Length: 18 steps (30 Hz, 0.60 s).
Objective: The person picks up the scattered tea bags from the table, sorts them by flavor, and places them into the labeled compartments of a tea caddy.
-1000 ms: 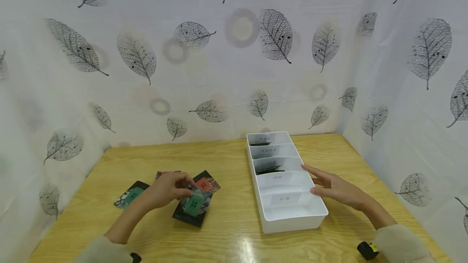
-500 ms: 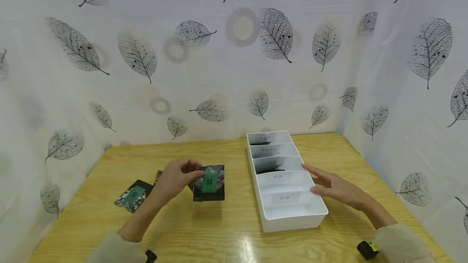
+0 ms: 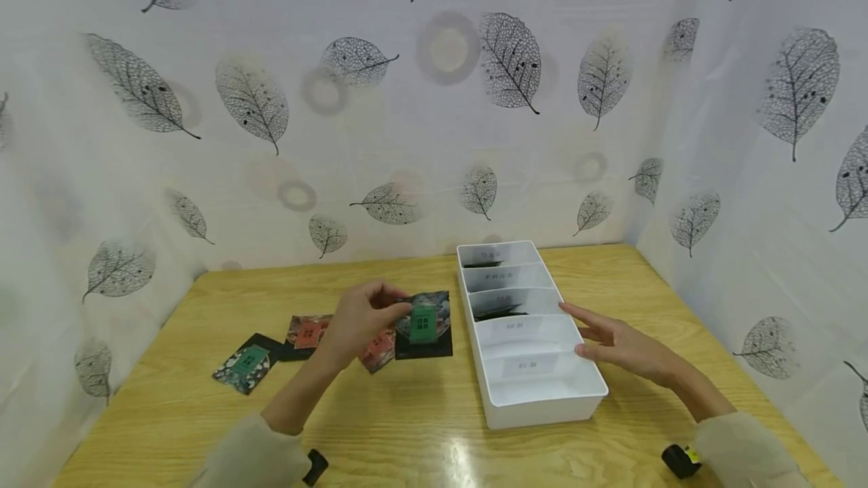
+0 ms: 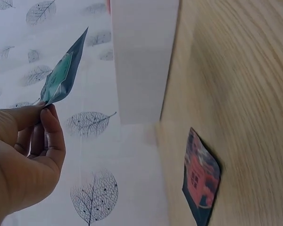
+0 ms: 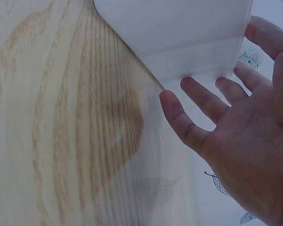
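My left hand [image 3: 362,318] pinches one edge of a flat dark sachet [image 3: 423,326] with a green label, between thumb and forefinger. In the left wrist view, that green-labelled sachet [image 4: 63,75] is tilted in the air, clear of the table. Just right of it stands a long white divided box [image 3: 542,414] with faintly printed labels in its compartments. My right hand [image 3: 624,349] rests its fingertips on the box's right side. Seen from the right wrist, the fingers [image 5: 198,99] are spread and fairly straight against the white wall [image 5: 193,42].
Red-labelled sachets [image 3: 308,333] lie behind and beneath my left hand, one partly covered by it. A green-labelled sachet [image 3: 247,364] lies farther left. Dark sachets [image 3: 500,314] stand in the box's middle compartment, and another [image 3: 483,264] in the farthest one. A leaf-patterned curtain [image 3: 407,134] encloses the table.
My left hand has lifted the green-labelled sachet off the pile and carried it right towards the box, uncovering red-labelled sachets. My right hand stays at the box's side.
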Each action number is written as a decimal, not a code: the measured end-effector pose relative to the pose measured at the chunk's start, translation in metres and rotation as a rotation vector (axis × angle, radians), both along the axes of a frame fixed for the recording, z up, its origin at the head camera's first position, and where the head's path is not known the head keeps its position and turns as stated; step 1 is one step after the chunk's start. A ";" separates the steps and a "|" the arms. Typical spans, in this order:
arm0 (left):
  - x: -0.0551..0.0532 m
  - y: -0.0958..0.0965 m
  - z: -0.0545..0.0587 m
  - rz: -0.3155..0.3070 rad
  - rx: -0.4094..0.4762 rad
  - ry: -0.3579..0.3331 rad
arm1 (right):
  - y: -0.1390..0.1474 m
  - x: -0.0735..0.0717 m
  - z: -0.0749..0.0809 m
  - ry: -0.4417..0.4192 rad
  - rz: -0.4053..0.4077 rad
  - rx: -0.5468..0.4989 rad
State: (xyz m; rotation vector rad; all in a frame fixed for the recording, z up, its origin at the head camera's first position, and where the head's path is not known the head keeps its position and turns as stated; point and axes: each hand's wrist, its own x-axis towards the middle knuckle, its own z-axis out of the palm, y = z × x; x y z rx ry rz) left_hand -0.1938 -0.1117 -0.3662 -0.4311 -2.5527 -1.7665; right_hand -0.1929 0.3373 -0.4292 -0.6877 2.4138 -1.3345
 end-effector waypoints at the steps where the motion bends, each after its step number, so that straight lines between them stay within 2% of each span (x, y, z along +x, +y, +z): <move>1: -0.001 0.006 0.001 -0.006 0.014 0.008 | 0.000 0.000 0.000 -0.001 -0.001 0.001; 6: -0.002 0.035 0.006 -0.034 0.100 0.068 | 0.001 0.000 0.000 -0.007 -0.002 -0.002; 9: -0.002 0.052 0.007 -0.030 0.122 0.118 | 0.001 -0.001 -0.001 -0.014 0.001 -0.005; 13: -0.003 0.073 0.006 -0.008 0.107 0.196 | 0.001 -0.001 -0.001 -0.024 0.006 -0.010; 18: -0.001 0.098 0.005 -0.013 0.042 0.351 | 0.001 -0.001 0.000 -0.054 0.002 -0.023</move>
